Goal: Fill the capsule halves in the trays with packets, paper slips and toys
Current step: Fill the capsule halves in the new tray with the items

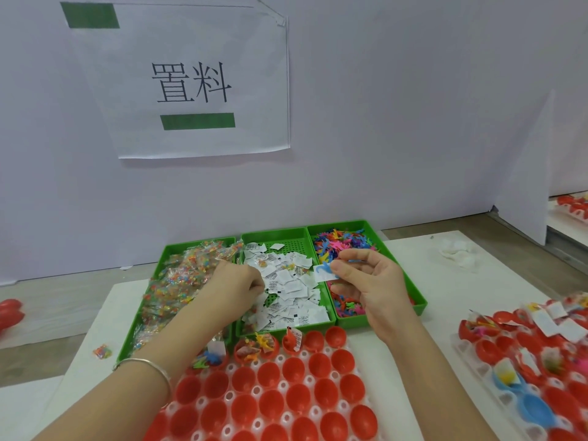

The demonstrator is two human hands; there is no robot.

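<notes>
Three green bins side by side at 12 o'clock of the near tray point(229, 397), walls touching. Left bin point(178, 246): clear packets point(178, 281) of coloured beads. Middle bin point(286, 246): white paper slips point(296, 288) in a loose heap. Right bin point(350, 321): small plastic toys point(340, 243), mixed colours.

Hands apart, both over the bins.
- Left hand point(235, 281) at 11 o'clock, knuckles up, fingers point(257, 283) curled down into the heap at the seam between left and middle bins. Cannot tell whether anything is pinched there. Silver bangle point(152, 364) on that wrist.
- Right hand point(375, 281) at 1 o'clock, raised over the seam between middle and right bins. Thumb and forefinger pinching a held slip point(327, 276), with a blue toy point(323, 268) against it.
- Slip and toy at 9 o'clock of the right fingertips, above the heap, between the two hands and nearer the right.

Near tray at 6 o'clock, under both forearms: white, with rows of red capsule halves point(273, 374), open side up. Filled halves point(254, 346) only along the 12 o'clock edge, just below the left hand, each showing a slip or a toy.

Second tray point(459, 346) at 3 o'clock, with slips and toys in many of its red halves and blue halves point(536, 409) at its near end. One stray packet point(102, 351) on the table at 9 o'clock. Printed sign point(197, 81) on the wall at 12 o'clock.
</notes>
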